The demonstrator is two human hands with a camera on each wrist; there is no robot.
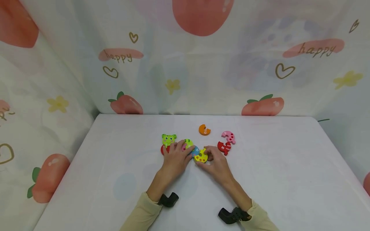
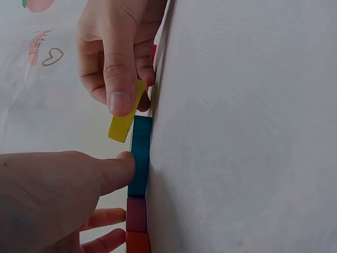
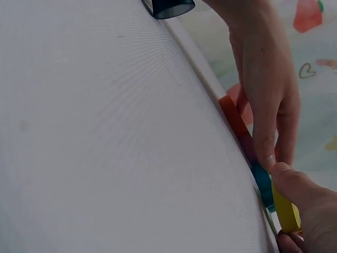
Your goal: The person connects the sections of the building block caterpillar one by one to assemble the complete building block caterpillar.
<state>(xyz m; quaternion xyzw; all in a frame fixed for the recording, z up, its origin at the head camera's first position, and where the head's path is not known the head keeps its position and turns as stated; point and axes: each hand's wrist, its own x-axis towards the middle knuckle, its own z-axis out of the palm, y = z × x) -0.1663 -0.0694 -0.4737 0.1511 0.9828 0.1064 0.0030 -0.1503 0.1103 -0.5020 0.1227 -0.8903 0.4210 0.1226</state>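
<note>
In the head view, my right hand pinches a yellow dotted puzzle piece between thumb and fingers. The left wrist view shows that yellow piece tilted, partly above the end of the blue piece. My left hand lies over a row of puzzle pieces with its fingers spread, the thumb touching the blue piece. Under and around its fingers are a green piece, a red piece and a green animal-face piece. The fingers hide part of the row.
Three loose pieces lie beyond my right hand: an orange one, a pink dotted one and a red striped one. The white table meets a printed curtain at the back.
</note>
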